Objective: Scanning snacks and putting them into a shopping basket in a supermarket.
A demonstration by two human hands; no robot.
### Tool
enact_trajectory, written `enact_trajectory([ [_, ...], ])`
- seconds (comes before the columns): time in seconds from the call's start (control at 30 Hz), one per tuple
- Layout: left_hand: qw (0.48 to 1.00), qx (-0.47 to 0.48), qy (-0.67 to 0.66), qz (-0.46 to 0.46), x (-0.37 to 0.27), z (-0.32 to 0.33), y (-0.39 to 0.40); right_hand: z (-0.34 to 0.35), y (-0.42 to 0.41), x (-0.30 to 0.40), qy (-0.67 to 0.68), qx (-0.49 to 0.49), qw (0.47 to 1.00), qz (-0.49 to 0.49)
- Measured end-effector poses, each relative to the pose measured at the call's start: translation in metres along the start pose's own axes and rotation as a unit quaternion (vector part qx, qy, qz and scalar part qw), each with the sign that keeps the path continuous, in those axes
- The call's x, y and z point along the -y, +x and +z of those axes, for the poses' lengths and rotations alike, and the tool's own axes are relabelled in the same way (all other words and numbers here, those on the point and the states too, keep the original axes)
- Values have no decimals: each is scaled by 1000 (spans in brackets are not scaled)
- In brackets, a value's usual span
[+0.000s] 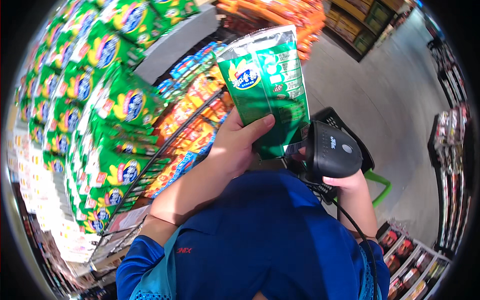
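Observation:
My left hand (242, 140) grips a green plastic snack bag (268, 93) near its lower left edge, thumb across the printed back. The bag is upright, with a silvery top seam. At its lower right corner shows a barcode (295, 147). Held in my right hand (347, 180) is a black handheld barcode scanner (333, 150), its head close beside that corner. Most of the right fingers are hidden behind the scanner. A black cable (358, 228) runs from it down along my right arm.
Green bags of matching design (129, 103) are stacked on the left rack. Orange and yellow packets (195, 127) fill the rack beside them. Behind the scanner is a black shopping basket (369, 152) with a green handle (386, 187). Shelves of goods (408, 258) stand at lower right, beyond the grey floor (375, 93).

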State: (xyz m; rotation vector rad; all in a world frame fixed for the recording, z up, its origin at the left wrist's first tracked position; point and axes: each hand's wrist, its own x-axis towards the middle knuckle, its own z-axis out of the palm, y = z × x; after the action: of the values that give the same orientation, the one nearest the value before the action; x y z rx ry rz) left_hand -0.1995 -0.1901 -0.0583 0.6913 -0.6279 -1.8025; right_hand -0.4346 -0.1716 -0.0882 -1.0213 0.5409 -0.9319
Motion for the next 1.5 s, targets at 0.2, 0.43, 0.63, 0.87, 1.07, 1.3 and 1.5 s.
enact_trajectory([
  [0.2,975,85,137,-153,57,7,43,-39,-33,-16,-46,-66,995,55],
  [0.43,863,50,291,-411,156,-46,90,-117,-78,-106,92,-259,953,125],
  [0.63,765,-35,367,-528,215,-118,93,-202,-113,-197,200,-386,851,293],
  [0.87,724,-71,362,-583,263,-134,95,-290,-123,-258,332,-519,722,316],
  [1.07,761,-60,343,-547,298,-127,111,-332,-133,-290,292,-530,704,371],
  [1.3,740,-103,304,-591,318,-156,115,-353,-132,-347,371,-499,665,414],
  [1.5,704,-155,309,-621,329,-191,98,-348,-118,-398,480,-461,637,388],
])
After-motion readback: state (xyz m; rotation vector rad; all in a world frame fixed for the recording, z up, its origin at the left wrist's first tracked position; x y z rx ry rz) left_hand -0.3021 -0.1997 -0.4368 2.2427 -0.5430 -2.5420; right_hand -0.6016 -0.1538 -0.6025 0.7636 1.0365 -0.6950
